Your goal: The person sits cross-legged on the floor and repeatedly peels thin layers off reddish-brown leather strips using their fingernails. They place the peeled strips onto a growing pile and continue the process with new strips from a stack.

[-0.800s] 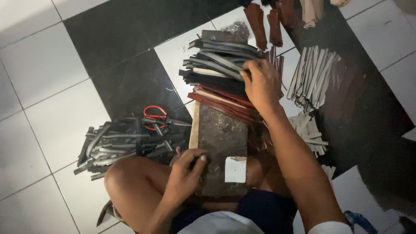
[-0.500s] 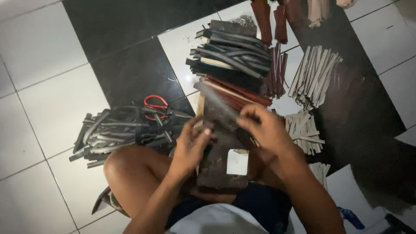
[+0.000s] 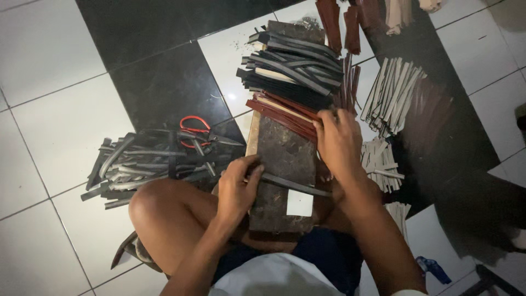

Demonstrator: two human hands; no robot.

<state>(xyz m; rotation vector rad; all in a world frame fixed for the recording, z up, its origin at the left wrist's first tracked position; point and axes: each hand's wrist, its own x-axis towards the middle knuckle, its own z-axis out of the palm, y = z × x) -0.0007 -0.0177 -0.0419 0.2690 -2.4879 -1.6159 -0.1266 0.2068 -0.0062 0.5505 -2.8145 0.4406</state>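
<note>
I sit on a tiled floor with a dark stone slab (image 3: 285, 159) in front of my knees. My left hand (image 3: 238, 186) pinches one end of a dark strip (image 3: 293, 185) that lies across the slab. My right hand (image 3: 339, 143) rests at the slab's right side, with its fingers on the red-brown strips (image 3: 282, 116) at the foot of a tall stack. Above them the stack holds several black and grey strips (image 3: 296, 66). A small white square (image 3: 299, 204) lies on the near end of the slab.
A loose heap of dark strips (image 3: 137, 164) lies at the left, with red-handled scissors (image 3: 197, 131) on it. Bundles of pale strips (image 3: 392, 98) sit at the right, and red-brown pieces (image 3: 339, 19) at the top. My bare knee (image 3: 159, 208) is at the lower left.
My right hand went from the stack to the slab's middle, where both hands held a strip, and now rests on the red strips. The strip now lies flat on the slab.
</note>
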